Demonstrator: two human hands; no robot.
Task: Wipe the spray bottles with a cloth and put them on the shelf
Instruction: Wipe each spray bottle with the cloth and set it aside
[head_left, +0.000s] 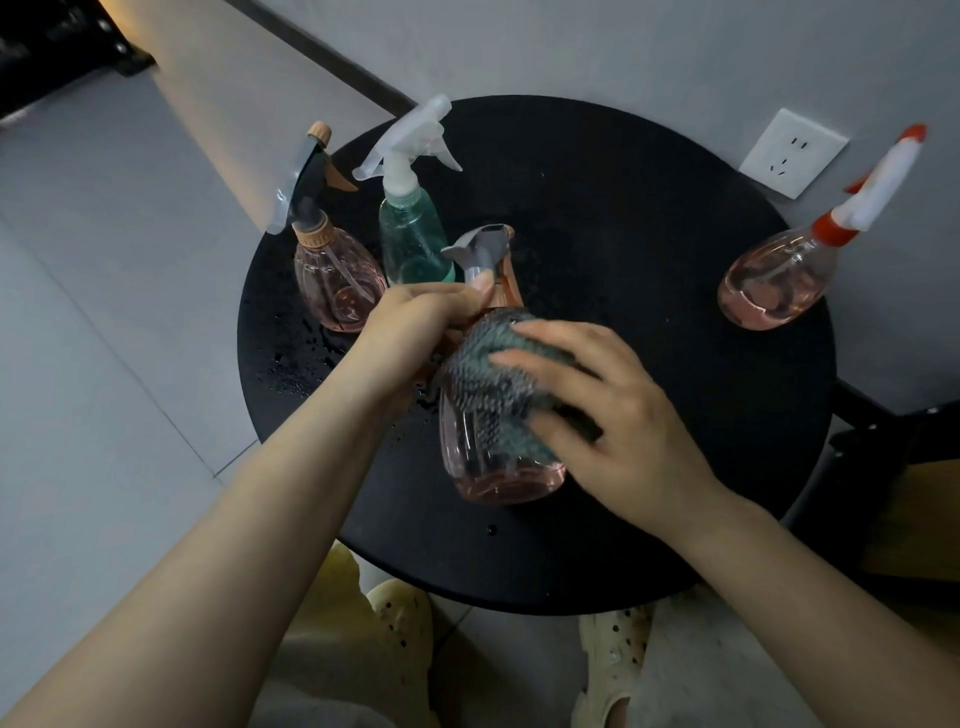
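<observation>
Your left hand (415, 332) grips the pink bottle (498, 462) by its neck to steady it — your right hand (597, 415), seemingly flat-fingered, presses the cloth (488, 374) against it.

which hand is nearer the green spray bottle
Left. The left hand grips the neck of the pink bottle just in front of the green spray bottle. The right hand presses the cloth lower on that pink bottle, farther away.
</observation>
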